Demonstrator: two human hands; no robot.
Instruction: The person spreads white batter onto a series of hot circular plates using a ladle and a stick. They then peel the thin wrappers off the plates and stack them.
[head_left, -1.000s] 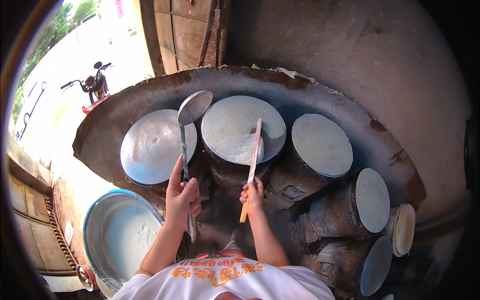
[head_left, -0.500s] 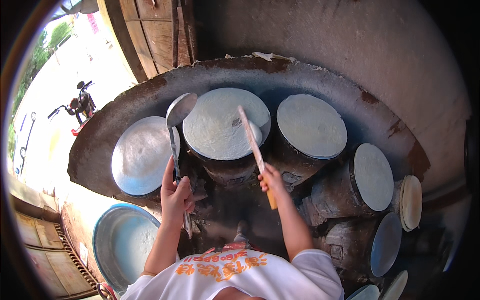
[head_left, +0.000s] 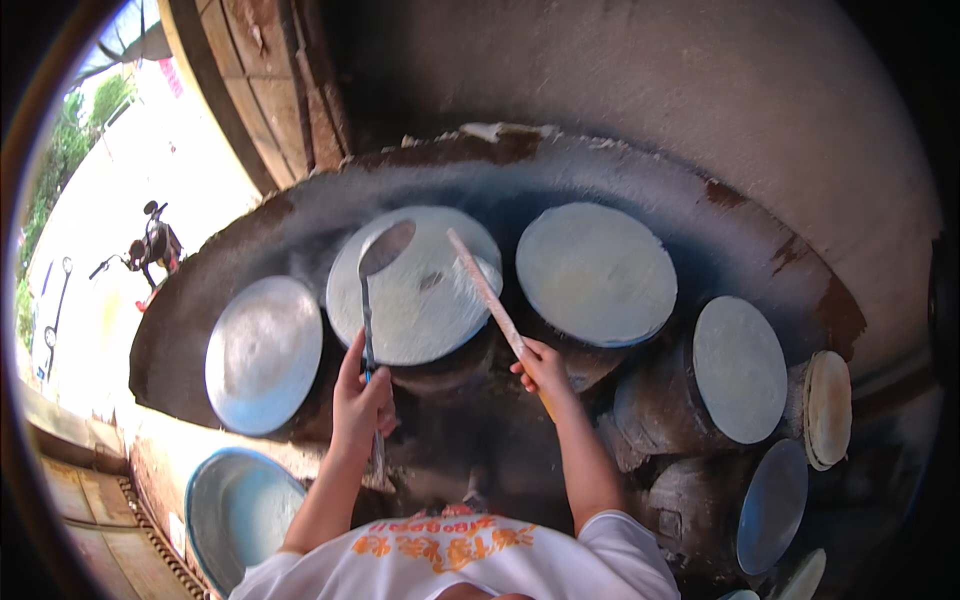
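Observation:
My left hand grips a long-handled metal ladle, whose bowl is over the middle batter-covered round griddle. My right hand grips a flat wooden stick with a yellow lower end; its far end is on or just above that batter. A small dark bare patch shows in the batter. Right of it, another griddle carries a pale, even layer. To the left sits a bare silvery griddle.
A large bowl of white batter stands lower left. Further griddles curve down the right, with flatbreads beside them. A curved metal hood or shield backs the stoves. Wooden doors and a parked scooter are beyond.
The view has shifted. The ladle bowl has moved from the middle griddle's edge to over it. The stick has swung to a leftward slant, and the batter's dark bare area has shrunk to a small patch.

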